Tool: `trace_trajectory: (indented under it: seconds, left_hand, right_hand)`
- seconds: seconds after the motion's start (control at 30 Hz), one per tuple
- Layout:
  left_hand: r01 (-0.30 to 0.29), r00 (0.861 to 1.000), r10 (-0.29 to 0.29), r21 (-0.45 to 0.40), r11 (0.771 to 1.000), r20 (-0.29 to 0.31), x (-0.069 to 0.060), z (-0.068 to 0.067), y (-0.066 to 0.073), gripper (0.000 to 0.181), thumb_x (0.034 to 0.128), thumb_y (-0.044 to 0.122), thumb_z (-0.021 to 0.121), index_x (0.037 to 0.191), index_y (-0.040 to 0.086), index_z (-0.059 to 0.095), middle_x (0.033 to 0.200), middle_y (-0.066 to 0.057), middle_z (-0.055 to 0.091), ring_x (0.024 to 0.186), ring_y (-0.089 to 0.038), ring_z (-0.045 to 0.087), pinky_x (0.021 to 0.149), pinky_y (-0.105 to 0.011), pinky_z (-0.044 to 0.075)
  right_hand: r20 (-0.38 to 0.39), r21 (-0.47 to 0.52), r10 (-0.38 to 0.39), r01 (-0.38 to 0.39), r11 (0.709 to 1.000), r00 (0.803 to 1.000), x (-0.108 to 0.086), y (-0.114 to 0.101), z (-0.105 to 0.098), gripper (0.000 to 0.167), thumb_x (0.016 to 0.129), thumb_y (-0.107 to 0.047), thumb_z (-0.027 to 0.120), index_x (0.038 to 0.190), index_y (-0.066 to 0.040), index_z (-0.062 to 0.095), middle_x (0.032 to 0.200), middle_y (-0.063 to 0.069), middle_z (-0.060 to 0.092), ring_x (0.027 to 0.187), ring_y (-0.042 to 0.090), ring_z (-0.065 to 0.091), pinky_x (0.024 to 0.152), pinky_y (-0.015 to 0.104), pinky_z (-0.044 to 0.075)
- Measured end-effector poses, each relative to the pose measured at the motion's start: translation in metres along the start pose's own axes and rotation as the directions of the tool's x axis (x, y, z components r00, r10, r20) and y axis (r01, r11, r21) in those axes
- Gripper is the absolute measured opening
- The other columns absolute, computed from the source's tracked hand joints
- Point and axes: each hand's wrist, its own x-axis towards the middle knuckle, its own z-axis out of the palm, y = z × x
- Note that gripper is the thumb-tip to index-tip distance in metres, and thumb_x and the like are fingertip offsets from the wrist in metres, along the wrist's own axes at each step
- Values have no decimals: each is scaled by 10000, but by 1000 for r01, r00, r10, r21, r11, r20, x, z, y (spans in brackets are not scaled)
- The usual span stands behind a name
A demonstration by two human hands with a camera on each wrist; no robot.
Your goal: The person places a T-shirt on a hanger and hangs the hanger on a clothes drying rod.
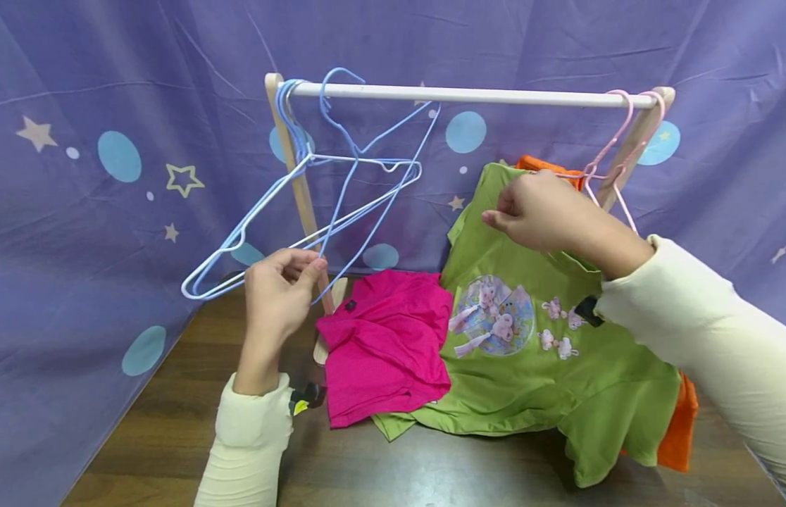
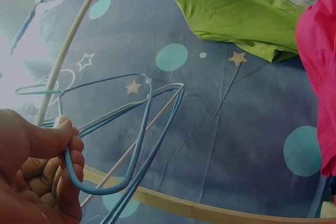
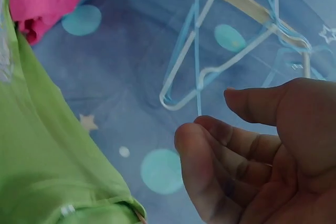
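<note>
My left hand pinches the lower corner of a blue hanger between thumb and fingers. That hanger stands turned at an angle, its hook up at the white rail. In the left wrist view the wire of the blue hanger runs past the thumb. My right hand is raised in front of a green T-shirt, its fingers loosely bent. The right wrist view shows the right hand with thumb and fingers apart and nothing between them. Beside the left hand hang a white hanger and more blue ones.
Pink hangers hang at the rail's right end. An orange garment shows behind the green T-shirt. A magenta garment lies left of it, over the wooden table. Wooden posts hold up the rail before a patterned purple cloth.
</note>
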Motion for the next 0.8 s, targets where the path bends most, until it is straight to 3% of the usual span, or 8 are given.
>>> trace_trajectory:
  seconds: [0.2, 0.37, 0.5, 0.6, 0.8]
  left_hand:
    - [-61, 996, 62, -13, 998, 65, -2, -8, 4, 53, 894, 43, 777, 893, -10, 776, 717, -138, 705, 593, -75, 565, 555, -162, 426]
    - [-113, 989, 100, 119, 986, 108, -3, -18, 6, 45, 884, 66, 792, 873, 23, 783, 704, -67, 699, 604, -144, 571, 553, -162, 388]
    - [-162, 981, 132, 224, 961, 143, -4, -23, 4, 41, 875, 62, 795, 852, 33, 778, 711, -48, 700, 601, -164, 586, 571, -228, 403]
    - [-187, 975, 142, 295, 937, 169, -2, -25, 2, 44, 881, 59, 785, 843, 36, 778, 714, -50, 699, 601, -174, 578, 599, -325, 420]
    - [-181, 965, 88, 380, 907, 249, -2, -30, 2, 51, 885, 91, 775, 852, 55, 790, 716, -30, 727, 643, -212, 595, 636, -400, 424]
  right_hand:
    - [61, 20, 17, -18, 1000, 998, 9, -7, 28, 504, 994, -267, 637, 554, -165, 412, 515, -62, 351, 506, 103, 333, 524, 308, 335]
    - [124, 4, 75, -76, 997, 989, 20, -6, 57, 507, 977, -303, 640, 545, -176, 408, 528, -54, 342, 538, 156, 378, 558, 359, 399]
    - [206, -8, 143, -145, 989, 968, 31, -1, 86, 472, 963, -344, 652, 570, -183, 446, 623, 5, 477, 615, 234, 510, 586, 413, 466]
    - [247, 14, 166, -175, 984, 955, 40, 3, 109, 455, 958, -340, 657, 578, -183, 461, 688, 50, 547, 685, 269, 567, 620, 440, 490]
    - [217, 84, 186, -209, 974, 958, 57, 0, 159, 411, 948, -294, 653, 581, -165, 517, 723, 64, 611, 709, 294, 616, 676, 490, 528]
